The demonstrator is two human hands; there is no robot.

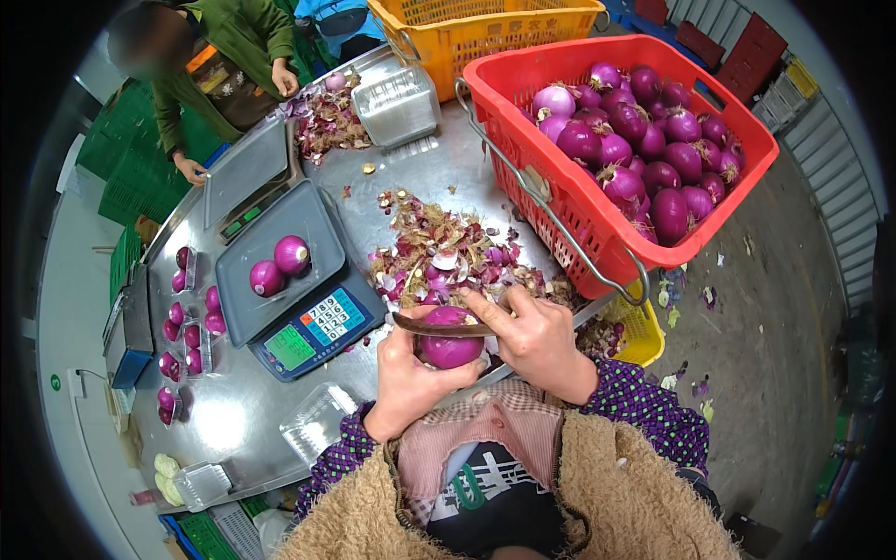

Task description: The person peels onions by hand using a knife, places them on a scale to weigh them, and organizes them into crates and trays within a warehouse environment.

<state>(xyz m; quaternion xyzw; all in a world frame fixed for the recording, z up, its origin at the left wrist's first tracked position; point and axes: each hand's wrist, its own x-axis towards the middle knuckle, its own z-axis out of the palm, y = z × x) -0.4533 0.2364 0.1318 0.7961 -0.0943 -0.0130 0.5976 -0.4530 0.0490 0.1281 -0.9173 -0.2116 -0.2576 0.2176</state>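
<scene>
My left hand (413,381) is closed around a red onion (452,348) just above the table's near edge. A knife with a dark curved blade (437,327) lies across the onion's upper side, and my right hand (539,339) grips it, the handle hidden in the fingers. Beyond the hands spreads a heap of onion skins and root trimmings (437,252). To the left, a digital scale (318,329) carries a grey tray (234,308) with two red onions (280,266) in a clear plastic container. An empty clear container (318,423) rests left of my left forearm.
A red plastic crate (560,238) full of red onions (658,150) stands at the right, beside a yellow crate (490,35). Packed onions (192,336) line the metal table's left side. Clear containers (395,105) are stacked beyond. A person in green (238,42) stands across the table.
</scene>
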